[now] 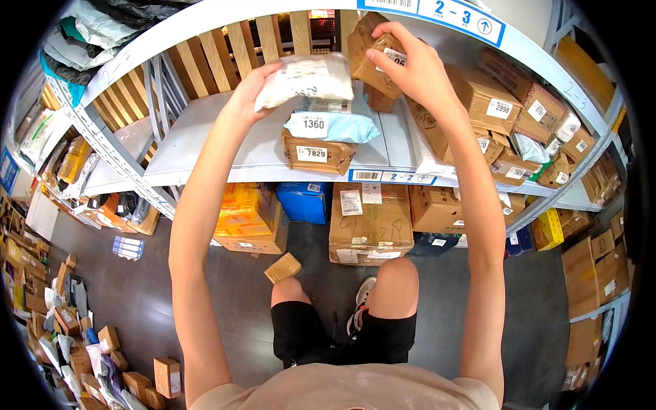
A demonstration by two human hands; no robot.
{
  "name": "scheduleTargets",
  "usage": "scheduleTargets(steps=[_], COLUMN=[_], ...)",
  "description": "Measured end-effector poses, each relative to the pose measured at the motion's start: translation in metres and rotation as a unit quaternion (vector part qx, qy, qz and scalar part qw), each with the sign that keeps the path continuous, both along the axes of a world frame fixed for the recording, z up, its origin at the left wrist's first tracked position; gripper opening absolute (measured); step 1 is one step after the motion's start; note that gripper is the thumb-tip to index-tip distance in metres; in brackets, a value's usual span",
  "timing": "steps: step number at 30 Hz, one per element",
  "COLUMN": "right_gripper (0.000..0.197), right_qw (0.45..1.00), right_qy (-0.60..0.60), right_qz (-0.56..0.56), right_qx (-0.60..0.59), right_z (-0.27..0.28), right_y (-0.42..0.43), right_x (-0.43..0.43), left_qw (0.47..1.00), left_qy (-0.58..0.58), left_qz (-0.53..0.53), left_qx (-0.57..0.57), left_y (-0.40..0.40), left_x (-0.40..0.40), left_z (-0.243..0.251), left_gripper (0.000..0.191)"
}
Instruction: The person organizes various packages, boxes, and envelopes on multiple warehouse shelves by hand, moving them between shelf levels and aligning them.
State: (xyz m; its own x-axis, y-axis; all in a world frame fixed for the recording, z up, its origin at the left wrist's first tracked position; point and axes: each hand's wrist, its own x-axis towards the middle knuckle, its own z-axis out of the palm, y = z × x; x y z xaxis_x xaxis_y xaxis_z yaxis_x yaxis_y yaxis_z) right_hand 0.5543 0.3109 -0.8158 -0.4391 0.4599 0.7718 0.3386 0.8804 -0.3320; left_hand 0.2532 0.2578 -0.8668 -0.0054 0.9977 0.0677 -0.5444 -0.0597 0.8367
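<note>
My left hand (249,93) holds a white plastic parcel (318,79) by its left end, raised over the middle shelf (189,136). Beneath the parcel, a light blue poly mailer (356,129) rests on a brown wrapped package (348,155) near the shelf's front edge; both bear printed labels. To the right, my right hand (423,69) has its thumb and fingers around a tilted brown cardboard box (371,74) with a white label, partly covered by the fingers. Another carton (363,36) shows just behind that box.
Stacked cartons (474,97) crowd the shelf's right side. A grey metal upright (115,141) stands left. Under the shelf are a large taped carton (371,220) and a blue box (302,202). A small carton (287,266) lies by my knee; loose parcels (105,338) cover the floor at left.
</note>
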Motion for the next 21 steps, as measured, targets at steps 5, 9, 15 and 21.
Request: scheduleTargets(steps=[5, 9, 15, 21], right_gripper=[0.042, 0.036, 0.034, 0.032], right_qw=[0.992, 0.992, 0.993, 0.982], right_qy=[0.083, 0.081, 0.069, 0.132], right_qz=[0.012, 0.030, 0.054, 0.096], right_qx=[-0.092, -0.095, -0.083, -0.095], right_z=[-0.005, -0.003, 0.008, 0.000], right_y=[0.002, -0.014, -0.039, -0.018], right_x=[0.020, 0.017, 0.002, 0.006], left_qw=[0.985, 0.900, 0.833, 0.966], left_qy=[0.155, 0.408, 0.511, 0.198], left_qz=[0.053, 0.140, 0.209, 0.115], left_qx=[-0.058, -0.059, -0.027, -0.117], left_y=[0.009, -0.001, 0.020, 0.040], left_x=[0.051, 0.049, 0.026, 0.009], left_z=[0.000, -0.002, -0.020, -0.013], left_gripper=[0.036, 0.040, 0.038, 0.011])
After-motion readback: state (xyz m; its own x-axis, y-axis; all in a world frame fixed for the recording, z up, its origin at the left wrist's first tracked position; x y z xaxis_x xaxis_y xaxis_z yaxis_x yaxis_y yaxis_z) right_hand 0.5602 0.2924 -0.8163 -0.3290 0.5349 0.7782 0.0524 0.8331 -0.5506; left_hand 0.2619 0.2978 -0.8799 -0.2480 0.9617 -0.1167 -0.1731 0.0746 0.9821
